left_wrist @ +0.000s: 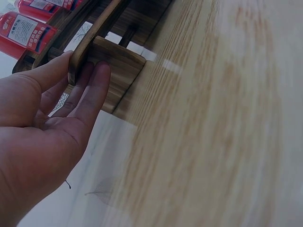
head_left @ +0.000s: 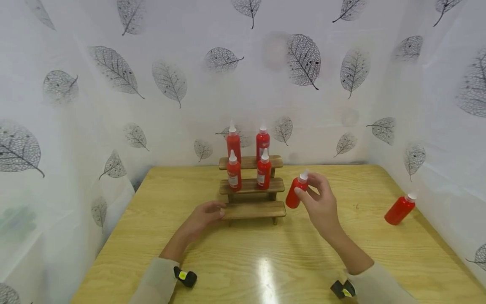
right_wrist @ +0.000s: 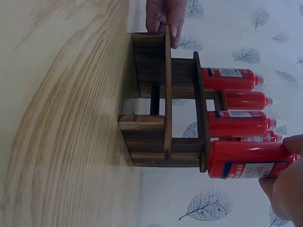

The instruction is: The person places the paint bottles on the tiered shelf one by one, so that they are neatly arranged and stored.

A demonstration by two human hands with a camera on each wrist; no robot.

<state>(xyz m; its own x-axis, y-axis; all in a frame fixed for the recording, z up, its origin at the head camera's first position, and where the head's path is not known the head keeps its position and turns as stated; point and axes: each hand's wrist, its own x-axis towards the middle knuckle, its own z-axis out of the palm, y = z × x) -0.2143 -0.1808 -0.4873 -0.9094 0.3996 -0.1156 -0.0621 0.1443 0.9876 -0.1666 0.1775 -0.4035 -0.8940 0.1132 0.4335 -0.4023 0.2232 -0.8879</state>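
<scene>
My right hand (head_left: 322, 207) grips a red bottle (head_left: 294, 193) with a white nozzle cap near its neck, tilted in the air just right of a three-step wooden rack (head_left: 253, 210). My left hand (head_left: 203, 217) pinches the left end of the rack's lowest step, thumb above and fingers beneath, as the left wrist view shows. Two red bottles stand on the middle step, a left one (head_left: 234, 174) and a right one (head_left: 263, 172). Two more, a left bottle (head_left: 233, 143) and a right bottle (head_left: 262, 141), stand on the top step. The lowest step bears no bottle.
Another red bottle (head_left: 399, 210) is on the right side of the wooden table (head_left: 235, 261). A white curtain (head_left: 182, 122) with a leaf print hangs behind the table and along both sides.
</scene>
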